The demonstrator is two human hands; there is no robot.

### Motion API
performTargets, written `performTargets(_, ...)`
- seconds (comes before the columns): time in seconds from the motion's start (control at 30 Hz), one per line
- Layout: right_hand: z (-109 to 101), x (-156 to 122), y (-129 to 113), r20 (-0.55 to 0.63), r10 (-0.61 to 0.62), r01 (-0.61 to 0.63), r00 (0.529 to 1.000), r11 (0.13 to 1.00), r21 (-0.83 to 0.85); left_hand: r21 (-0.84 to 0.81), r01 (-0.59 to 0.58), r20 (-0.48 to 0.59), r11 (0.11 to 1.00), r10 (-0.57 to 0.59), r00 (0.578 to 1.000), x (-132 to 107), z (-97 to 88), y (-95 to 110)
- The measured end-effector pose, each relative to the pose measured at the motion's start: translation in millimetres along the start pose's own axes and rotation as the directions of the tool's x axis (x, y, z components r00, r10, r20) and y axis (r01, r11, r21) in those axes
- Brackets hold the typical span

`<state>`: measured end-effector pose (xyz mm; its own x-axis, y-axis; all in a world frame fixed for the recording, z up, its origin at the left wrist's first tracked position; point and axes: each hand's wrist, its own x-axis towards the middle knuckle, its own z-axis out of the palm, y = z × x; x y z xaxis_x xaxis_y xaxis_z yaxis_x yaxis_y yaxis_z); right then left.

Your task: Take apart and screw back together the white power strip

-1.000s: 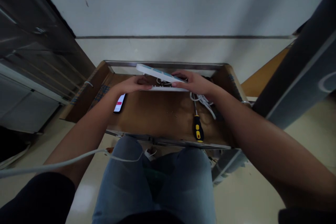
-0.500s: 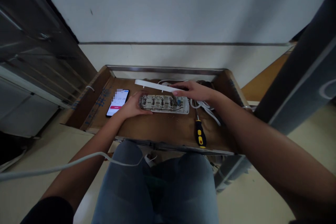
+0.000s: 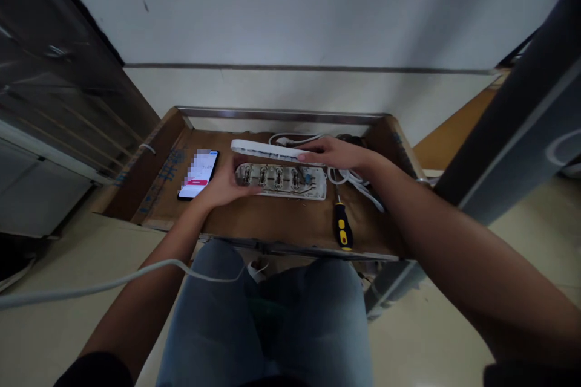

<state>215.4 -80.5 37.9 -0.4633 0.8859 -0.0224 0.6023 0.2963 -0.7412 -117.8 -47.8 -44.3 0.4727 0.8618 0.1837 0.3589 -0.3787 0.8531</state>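
An opened power strip base [image 3: 285, 181] lies on the cardboard, its metal contacts and wiring facing up. My left hand [image 3: 223, 184] grips the base's left end, thumb along the near edge. My right hand [image 3: 333, 153] holds the white power strip cover [image 3: 265, 150] by its right end, tilted above the base's far edge and apart from it at the left. Some of the right hand's fingers are hidden behind the cover. A black and yellow screwdriver [image 3: 344, 227] lies to the right of the base, handle toward me.
A lit phone [image 3: 198, 175] rests left of my left hand. White cable [image 3: 358, 184] is coiled at the right and runs behind the cover. The cardboard tray [image 3: 267, 224] has raised sides. Another pale cable [image 3: 113, 283] crosses above my left forearm.
The cover has tipped so that its hollow underside shows more, and its left end sits slightly lower. My left hand still holds the base. The whole view has shifted a little.
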Motion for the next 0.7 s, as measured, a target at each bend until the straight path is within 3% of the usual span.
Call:
performTargets(0.13, -2.4, -0.3, -0.5, 0.044, 0.047, -0.048, 0.998, 0.999, 0.026, -0.227, 0.037, -0.226, 0.973, -0.090, 0.970, 4.3, 7.8, 10.6)
performTargets(0.27, -2.1, 0.2, 0.2, 0.057, 0.061, -0.063, 0.997, 0.997, 0.033, -0.208, -0.042, -0.259, 0.977, -0.014, 0.966, 13.9, 13.2, 19.7)
performTargets(0.37, 0.1, 2.1, 3.4, 0.033, 0.065, -0.066, 0.997, 0.997, 0.033, -0.259, -0.053, -0.282, 0.964, -0.022, 0.959, 20.3, 16.1, 18.4)
performTargets(0.6, -0.3, 6.9, 10.2, -0.248, 0.084, -0.087, 0.965, 0.996, -0.002, -0.258, 0.003, -0.308, 0.966, -0.086, 0.947, 27.3, 22.0, 12.8)
performTargets(0.7, -2.7, 5.3, 7.4, -0.303, 0.073, -0.088, 0.950, 0.995, -0.039, -0.211, 0.029, -0.327, 0.977, -0.099, 0.940, 29.8, 22.1, 11.8)
